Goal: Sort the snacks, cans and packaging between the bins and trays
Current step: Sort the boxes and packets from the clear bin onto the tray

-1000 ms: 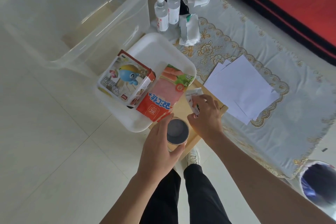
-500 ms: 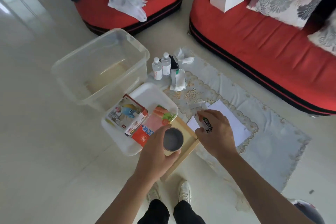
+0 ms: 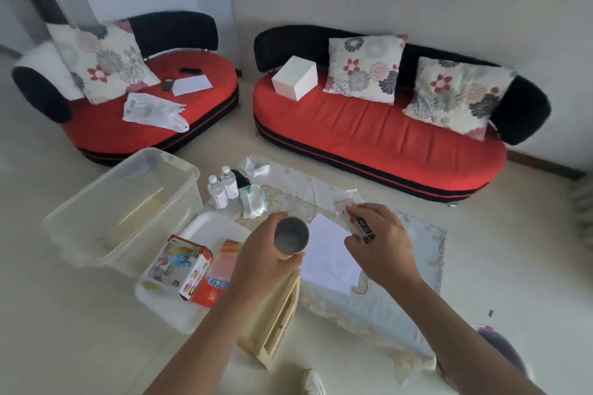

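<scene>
Fingers (image 3: 275, 218) of your left hand (image 3: 260, 258) clamp the can (image 3: 290, 238); your right hand (image 3: 382, 247) pinches a packet (image 3: 349, 205). Slacken, and either could drop.

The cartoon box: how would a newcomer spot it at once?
Start at the big clear plastic bin on the floor. On its near side sits a white tray, and the cartoon box lies in its left half. Unlike the red snack packet beside it, it is a carton printed with a blue cartoon figure.
</scene>
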Action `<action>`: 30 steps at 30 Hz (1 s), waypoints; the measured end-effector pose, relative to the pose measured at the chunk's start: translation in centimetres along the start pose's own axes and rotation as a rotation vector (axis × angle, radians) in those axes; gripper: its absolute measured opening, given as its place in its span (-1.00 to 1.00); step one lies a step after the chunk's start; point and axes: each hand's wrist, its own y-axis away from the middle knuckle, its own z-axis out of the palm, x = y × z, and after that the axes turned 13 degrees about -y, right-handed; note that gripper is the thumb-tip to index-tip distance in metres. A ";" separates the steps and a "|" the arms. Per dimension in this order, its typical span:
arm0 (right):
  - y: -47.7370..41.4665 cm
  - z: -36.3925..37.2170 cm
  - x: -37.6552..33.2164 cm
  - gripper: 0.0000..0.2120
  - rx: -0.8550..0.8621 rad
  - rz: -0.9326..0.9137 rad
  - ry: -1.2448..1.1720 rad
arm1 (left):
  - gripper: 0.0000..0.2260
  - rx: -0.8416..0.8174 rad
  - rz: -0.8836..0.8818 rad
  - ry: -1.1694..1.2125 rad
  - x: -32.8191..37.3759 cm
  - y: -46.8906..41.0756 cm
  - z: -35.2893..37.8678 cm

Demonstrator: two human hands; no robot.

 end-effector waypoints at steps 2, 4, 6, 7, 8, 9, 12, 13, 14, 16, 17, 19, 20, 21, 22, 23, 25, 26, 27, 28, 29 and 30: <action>2.5 -1.7 -0.3 -0.52 0.073 0.043 0.005 | -0.35 -0.042 0.053 0.003 1.1 0.7 -0.1; 5.5 -3.2 -0.4 -0.52 0.131 0.105 0.018 | -0.36 -0.091 0.117 0.011 2.1 1.5 0.0; 8.5 -4.5 -0.3 -0.53 0.177 0.170 0.026 | -0.35 -0.141 0.189 0.010 3.3 2.6 0.5; 10.1 -5.1 -0.2 -0.53 0.199 0.200 0.034 | -0.35 -0.165 0.221 0.012 3.9 3.1 0.8; 11.7 -5.8 -0.2 -0.54 0.227 0.224 0.046 | -0.35 -0.189 0.254 0.011 4.6 3.8 1.1; 13.3 -6.6 -0.2 -0.54 0.258 0.250 0.056 | -0.35 -0.212 0.290 0.010 5.3 4.5 1.6; 17.6 -9.2 -0.6 -0.55 0.351 0.336 0.073 | -0.36 -0.289 0.397 0.011 7.9 6.6 3.1; 18.9 -10.2 -0.7 -0.55 0.381 0.366 0.080 | -0.37 -0.313 0.429 0.015 8.9 7.3 3.7; 20.3 -11.2 -0.7 -0.55 0.413 0.390 0.091 | -0.38 -0.333 0.457 0.021 9.9 8.0 4.2; 22.9 -13.2 -0.4 -0.56 0.479 0.423 0.111 | -0.39 -0.377 0.512 0.024 12.2 9.5 5.4; 24.3 -14.3 -0.2 -0.56 0.511 0.434 0.122 | -0.39 -0.401 0.541 0.024 13.4 10.2 6.0; 26.8 -16.5 0.3 -0.57 0.576 0.456 0.146 | -0.40 -0.441 0.600 0.031 16.1 11.6 7.2; 28.1 -17.6 0.5 -0.57 0.605 0.469 0.149 | -0.41 -0.457 0.625 0.039 17.5 12.4 7.7; 29.3 -18.6 0.8 -0.57 0.631 0.479 0.150 | -0.41 -0.471 0.646 0.044 18.8 13.1 8.3; 30.4 -19.6 1.0 -0.57 0.655 0.482 0.153 | -0.41 -0.484 0.665 0.047 20.1 13.9 8.9; 31.6 -20.6 1.3 -0.58 0.677 0.486 0.156 | -0.41 -0.494 0.685 0.048 21.4 14.7 9.6; 34.0 -22.5 2.0 -0.57 0.703 0.505 0.159 | -0.41 -0.509 0.719 0.052 23.9 16.4 11.0; 35.1 -23.5 2.5 -0.56 0.709 0.518 0.161 | -0.42 -0.515 0.732 0.055 25.2 17.3 11.8; 36.3 -24.4 3.0 -0.55 0.714 0.533 0.162 | -0.42 -0.521 0.745 0.055 26.4 18.2 12.6; 37.4 -25.5 3.5 -0.54 0.720 0.548 0.162 | -0.42 -0.525 0.754 0.054 27.5 19.1 13.5; 38.5 -26.5 4.0 -0.54 0.726 0.560 0.160 | -0.42 -0.533 0.758 0.052 28.6 20.0 14.4; 39.5 -27.6 4.4 -0.54 0.732 0.571 0.153 | -0.41 -0.541 0.755 0.051 29.7 20.9 15.3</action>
